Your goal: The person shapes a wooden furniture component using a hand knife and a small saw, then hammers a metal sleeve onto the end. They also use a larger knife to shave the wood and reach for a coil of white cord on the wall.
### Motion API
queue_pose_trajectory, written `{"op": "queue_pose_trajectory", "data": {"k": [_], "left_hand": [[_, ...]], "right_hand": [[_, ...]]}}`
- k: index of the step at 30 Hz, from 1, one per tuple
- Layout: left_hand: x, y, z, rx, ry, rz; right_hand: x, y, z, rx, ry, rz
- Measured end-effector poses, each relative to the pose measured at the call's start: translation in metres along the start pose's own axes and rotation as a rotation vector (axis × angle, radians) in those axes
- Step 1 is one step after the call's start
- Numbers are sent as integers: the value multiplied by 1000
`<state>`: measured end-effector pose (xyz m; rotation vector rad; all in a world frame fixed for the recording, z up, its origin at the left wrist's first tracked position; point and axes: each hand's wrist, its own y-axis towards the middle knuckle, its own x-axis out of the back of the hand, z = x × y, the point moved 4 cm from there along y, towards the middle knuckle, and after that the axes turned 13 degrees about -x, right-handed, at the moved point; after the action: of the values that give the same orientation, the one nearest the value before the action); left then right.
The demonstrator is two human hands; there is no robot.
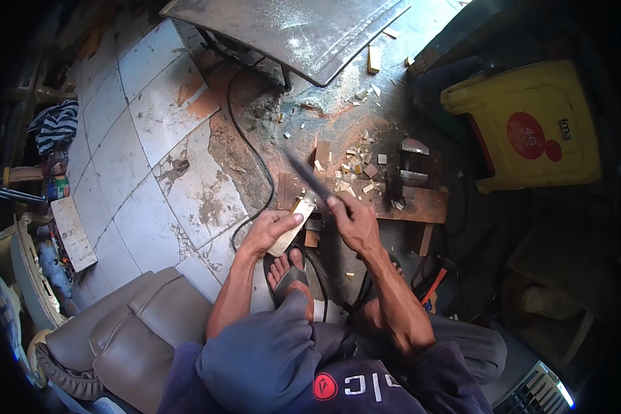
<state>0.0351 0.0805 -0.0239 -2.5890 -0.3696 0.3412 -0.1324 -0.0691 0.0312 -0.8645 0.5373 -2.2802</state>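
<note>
My left hand [272,231] grips a pale wooden block [290,228], held tilted with its upper end toward the low wooden work board [428,205]. My right hand [352,222] is closed on a long, dark, flat tool [305,170], perhaps a file or blade, which points up and to the left, just above the block's upper end. Small wood offcuts and chips [355,167] lie scattered on and beyond the board, beside metal fittings [414,176] at its right side.
A metal-topped table [283,34] stands ahead, with a black cable [269,186] winding across cracked tiles [145,217]. A yellow plastic stool [531,110] is at right, near an orange-handled tool [435,283]. A brown cushioned seat [138,324] and assorted clutter [55,228] are at left.
</note>
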Motion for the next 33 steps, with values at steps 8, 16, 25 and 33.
{"op": "queue_pose_trajectory", "data": {"k": [8,16,25,33], "left_hand": [[-8,-20,2,-485,86,-11],[-17,-11,-35,-725,250,-161],[-19,-26,-62,-506,569,-264],[-11,-27,-46,-231,941,-217]], "right_hand": [[-3,-14,0,190,-533,-483],[-8,-10,-18,231,-638,-490],[16,-34,-16,102,-361,-290],[22,-99,-14,1,-426,-101]]}}
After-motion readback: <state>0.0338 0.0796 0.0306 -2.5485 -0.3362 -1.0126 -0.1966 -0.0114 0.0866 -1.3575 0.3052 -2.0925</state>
